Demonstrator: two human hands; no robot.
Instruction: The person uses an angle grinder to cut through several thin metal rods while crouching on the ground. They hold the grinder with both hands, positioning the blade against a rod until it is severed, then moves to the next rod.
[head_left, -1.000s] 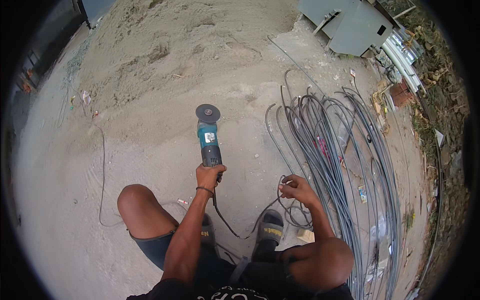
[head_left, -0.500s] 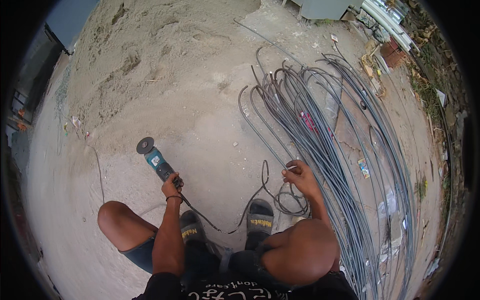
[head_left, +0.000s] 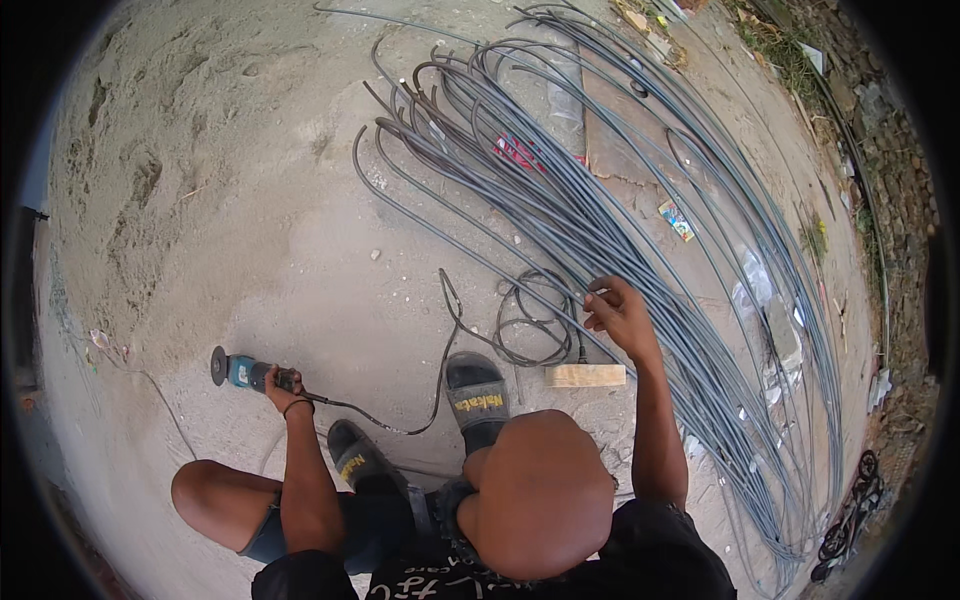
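My left hand (head_left: 283, 385) is closed around the rear body of a teal and black angle grinder (head_left: 246, 372). Its dark cutting disc (head_left: 219, 366) points left, over the bare ground. From its back end a black power cord (head_left: 408, 431) trails past my sandal into a loose coil. My right hand (head_left: 622, 318) hovers at the near edge of a long bundle of steel rebar (head_left: 590, 215). The fingers there are bent, with a gap between thumb and forefinger; no rod shows plainly gripped. Close below that hand lies a pale wooden block (head_left: 585, 375), with the cord's coil beside it.
Many rods have hooked ends toward the far left. A sand heap (head_left: 150, 150) rises at the far left. Around the bars lie a flat board (head_left: 630, 130), a colourful wrapper (head_left: 676, 220) and clear plastic (head_left: 755, 285). My sandalled foot (head_left: 478, 395) stands near the cord coil.
My view has swung right and down, bringing the wooden block into sight. The grinder has turned, its disc now pointing left. My right hand's thumb and forefinger are farther apart.
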